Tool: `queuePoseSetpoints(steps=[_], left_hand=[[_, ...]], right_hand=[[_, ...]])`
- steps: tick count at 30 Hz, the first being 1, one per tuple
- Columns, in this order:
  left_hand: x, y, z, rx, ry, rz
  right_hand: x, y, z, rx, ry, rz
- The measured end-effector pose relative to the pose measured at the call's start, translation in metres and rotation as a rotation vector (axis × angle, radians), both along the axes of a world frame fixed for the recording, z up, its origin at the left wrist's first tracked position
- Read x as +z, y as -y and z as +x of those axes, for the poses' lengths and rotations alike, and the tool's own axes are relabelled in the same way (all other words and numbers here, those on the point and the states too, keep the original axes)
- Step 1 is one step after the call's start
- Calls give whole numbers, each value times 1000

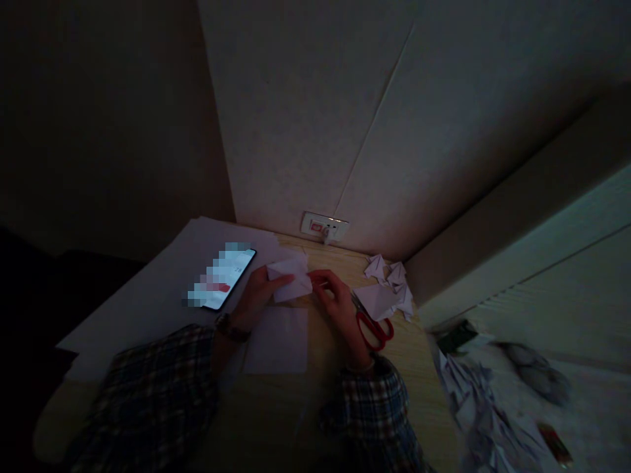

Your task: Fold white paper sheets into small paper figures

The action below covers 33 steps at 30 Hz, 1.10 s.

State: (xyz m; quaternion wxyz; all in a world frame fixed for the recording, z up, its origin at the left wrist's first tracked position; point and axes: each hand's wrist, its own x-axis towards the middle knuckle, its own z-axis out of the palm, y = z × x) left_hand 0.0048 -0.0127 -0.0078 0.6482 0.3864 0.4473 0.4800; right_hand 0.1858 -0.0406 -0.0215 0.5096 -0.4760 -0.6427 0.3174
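A partly folded white sheet of paper is held over the table, with crease lines showing on it. My left hand grips it from the left, thumb lying across its face. At its right edge are the bent fingertips of my right hand, closed on that side of the paper. Below, a flat square of white paper lies on the table. Red-handled scissors rest just right of my right wrist, blades partly hidden by the hand and near another paper piece.
A lit phone lies on a spread of large white sheets at left. Several folded paper shapes sit at the table's back right corner. A wall socket is behind. Beyond the table's right edge, many paper pieces are piled lower down.
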Motion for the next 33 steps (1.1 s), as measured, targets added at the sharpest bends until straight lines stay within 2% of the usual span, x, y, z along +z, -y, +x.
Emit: queuePoseSetpoints(steps=[6,12,16,26,33], left_hand=[[2,-1,-1,29,-162,46],[4,0,3,-20,-205,111],[1,-2,6,-40,-222,152],[1,0,12,-79,-98,62],[-2,-2,14,-80,-176,66]], right_hand=[[-1,2,-1,0,84,22],[0,2,-4,-65,1,62],[3,3,-7,-134,-69,14],[2,6,-16,-226,-247,-67],[6,6,-19,-267,-263,-64]])
